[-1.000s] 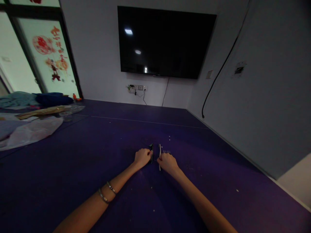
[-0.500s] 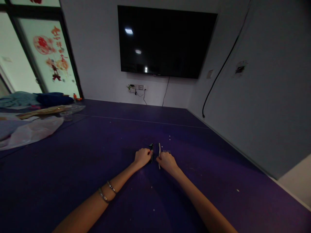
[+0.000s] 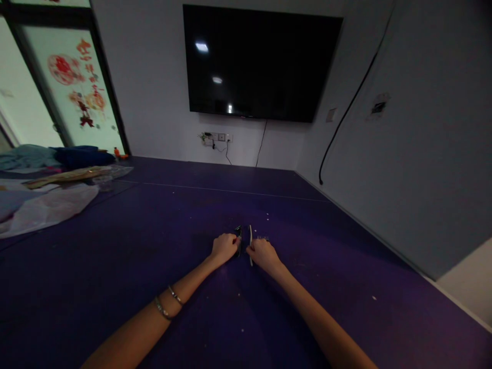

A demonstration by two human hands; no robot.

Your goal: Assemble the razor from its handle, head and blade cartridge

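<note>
Both my arms reach forward over a dark purple surface (image 3: 154, 230). My left hand (image 3: 223, 248), below two bracelets on the forearm, is closed on a thin dark object (image 3: 239, 241) with a shiny edge; its kind is too small and dim to make out. Just to the right, my right hand (image 3: 264, 255) is closed on a thin object with a pale edge (image 3: 251, 233), standing nearly upright in the view. A narrow gap separates the two objects. Past the right knuckles a small greyish piece (image 3: 263, 238) shows, mostly hidden by the hand.
Several white specks (image 3: 268, 217) dot the surface. Clear plastic sheeting (image 3: 54, 210) and folded cloths (image 3: 82, 156) lie at the left. A large television (image 3: 261, 64) hangs on the far wall, above wall sockets (image 3: 221, 137). A black cable (image 3: 348, 110) dangles along the right wall.
The whole view has shifted very slightly. Both hands keep their grip and their places relative to each other, with no clear movement of the held objects.
</note>
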